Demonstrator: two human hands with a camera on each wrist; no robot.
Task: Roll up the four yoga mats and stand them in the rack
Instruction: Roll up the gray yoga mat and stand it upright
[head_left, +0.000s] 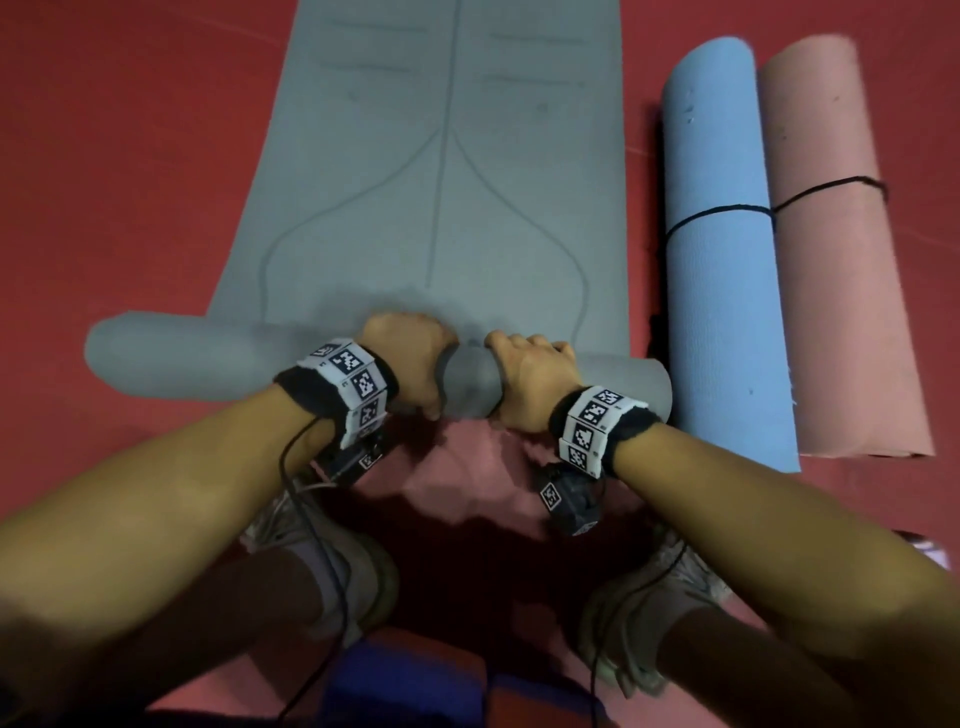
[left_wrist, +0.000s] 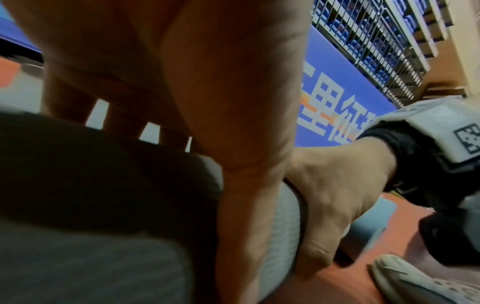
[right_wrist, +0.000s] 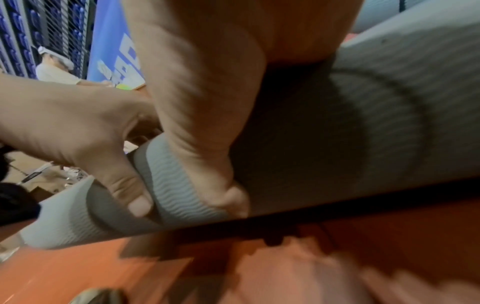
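A grey yoga mat (head_left: 441, 156) lies flat on the red floor, its near end wound into a roll (head_left: 176, 358) that sticks out past the mat's left edge. My left hand (head_left: 410, 358) and right hand (head_left: 530, 379) grip the middle of this roll side by side, fingers curled over the top and thumbs behind. In the left wrist view my left hand (left_wrist: 182, 102) clasps the roll (left_wrist: 78, 185) with my right hand (left_wrist: 332, 195) beside it. The right wrist view has my right hand (right_wrist: 202, 102) and my left hand (right_wrist: 78, 127) gripping the ribbed roll (right_wrist: 389, 123).
To the right of the grey mat lie a rolled blue mat (head_left: 727, 260) and a rolled pink mat (head_left: 841, 286), each tied with black string. My shoes (head_left: 332, 566) stand just behind the roll. A blue banner (left_wrist: 335, 98) and another person (right_wrist: 54, 67) are in the background.
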